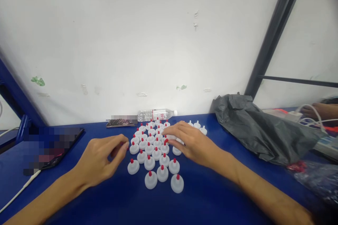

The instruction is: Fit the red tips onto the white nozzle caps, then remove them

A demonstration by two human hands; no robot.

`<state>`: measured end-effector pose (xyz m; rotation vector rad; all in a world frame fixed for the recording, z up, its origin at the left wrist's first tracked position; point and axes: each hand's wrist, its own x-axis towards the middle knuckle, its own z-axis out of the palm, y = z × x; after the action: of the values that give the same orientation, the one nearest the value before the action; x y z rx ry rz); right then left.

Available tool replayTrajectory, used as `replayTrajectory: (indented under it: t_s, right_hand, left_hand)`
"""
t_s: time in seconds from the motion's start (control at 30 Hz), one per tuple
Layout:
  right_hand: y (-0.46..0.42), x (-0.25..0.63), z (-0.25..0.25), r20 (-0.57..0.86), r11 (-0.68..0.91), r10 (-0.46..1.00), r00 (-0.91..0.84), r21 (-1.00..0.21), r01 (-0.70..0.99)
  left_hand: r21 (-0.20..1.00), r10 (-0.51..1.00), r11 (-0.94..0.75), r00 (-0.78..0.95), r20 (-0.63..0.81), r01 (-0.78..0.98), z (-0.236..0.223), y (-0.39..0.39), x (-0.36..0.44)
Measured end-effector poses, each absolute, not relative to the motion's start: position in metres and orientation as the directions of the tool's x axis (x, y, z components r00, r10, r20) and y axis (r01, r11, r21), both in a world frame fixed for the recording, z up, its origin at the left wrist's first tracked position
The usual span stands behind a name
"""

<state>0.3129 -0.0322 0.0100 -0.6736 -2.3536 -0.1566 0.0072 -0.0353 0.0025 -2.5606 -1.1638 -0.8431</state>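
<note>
Many translucent white domed nozzle caps (151,180) stand upright in a cluster, most with a small red tip on top. Behind my right hand, a few white nozzle caps (196,124) show bare white tips. My right hand (194,144) reaches over the cluster's right side, thumb and fingers closing around a red tip (166,141) on one cap; the fingers partly hide the caps beneath. Left of the cluster, my left hand (105,156) is closed in a pinch, its fingertips together. Something reddish shows faintly inside its curled fingers, too hidden to name.
A clear plastic bottle (158,114) lies along the wall, beside a phone (121,123). A dark tablet-like device (62,147) with a white cable (22,188) is at the left. A grey plastic bag (253,130) and clear plastic wrap (319,181) lie right. Another person's hand (314,111) appears far right.
</note>
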Motion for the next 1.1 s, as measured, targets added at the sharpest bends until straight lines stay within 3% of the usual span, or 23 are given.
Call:
replayTrajectory:
  t_s: [0.2, 0.53, 0.63, 0.83, 0.87, 0.97, 1.03, 1.1]
  right_hand:
    - [-0.054, 0.284, 0.005, 0.682, 0.878, 0.14, -0.718, 0.25, 0.408]
    - [-0.061, 0.269, -0.002, 0.704, 0.909, 0.034, -0.709, 0.273, 0.314]
    - [-0.06, 0.267, 0.002, 0.727, 0.888, 0.035, -0.686, 0.292, 0.355]
    - [-0.048, 0.282, 0.011, 0.749, 0.747, -0.007, -0.663, 0.445, 0.495]
    - [-0.042, 0.292, 0.012, 0.759, 0.718, 0.02, -0.651, 0.442, 0.537]
    - [-0.02, 0.326, 0.013, 0.801, 0.678, 0.271, -0.534, 0.235, 0.697]
    - [-0.007, 0.345, 0.013, 0.796, 0.621, 0.461, -0.393, 0.027, 0.784]
    - [0.001, 0.356, 0.013, 0.749, 0.574, 0.581, -0.318, -0.099, 0.813]
  left_hand:
    - [-0.107, 0.383, -0.825, 0.687, 0.618, 0.556, -0.003, -0.059, 0.031]
    - [-0.283, 0.17, -0.879, 0.808, 0.565, 0.383, -0.009, -0.067, 0.045]
    - [-0.22, 0.23, -0.886, 0.799, 0.556, 0.408, -0.009, -0.067, 0.046]
    - [0.089, 0.455, -0.851, 0.64, 0.619, 0.518, -0.007, -0.061, 0.035]
    - [0.147, 0.505, -0.819, 0.575, 0.643, 0.555, -0.005, -0.057, 0.029]
    - [0.278, 0.683, -0.639, 0.363, 0.634, 0.717, 0.003, -0.04, 0.007]
    - [0.236, 0.706, -0.566, 0.317, 0.634, 0.79, 0.007, -0.026, -0.006]
    - [0.199, 0.755, -0.487, 0.294, 0.586, 0.851, 0.007, -0.016, -0.013]
